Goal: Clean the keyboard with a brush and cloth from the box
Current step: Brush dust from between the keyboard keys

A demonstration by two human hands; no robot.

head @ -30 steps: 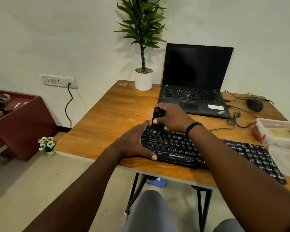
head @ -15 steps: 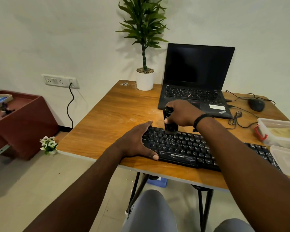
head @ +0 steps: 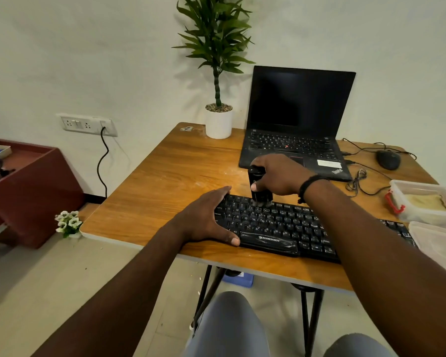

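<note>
Wooden tabletop (head: 170,176), keyboard (head: 276,225) along its near edge.
Right hand (head: 281,176) grips the upright brush (head: 258,186), bristles on the top key row; left hand (head: 206,217) lies flat, fingers straight, against the keyboard's left end.

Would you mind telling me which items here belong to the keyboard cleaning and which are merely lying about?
In use: brush, gripped by right hand; keyboard, steadied by left hand; box.

Lying about: laptop, mouse, potted plant.
</note>
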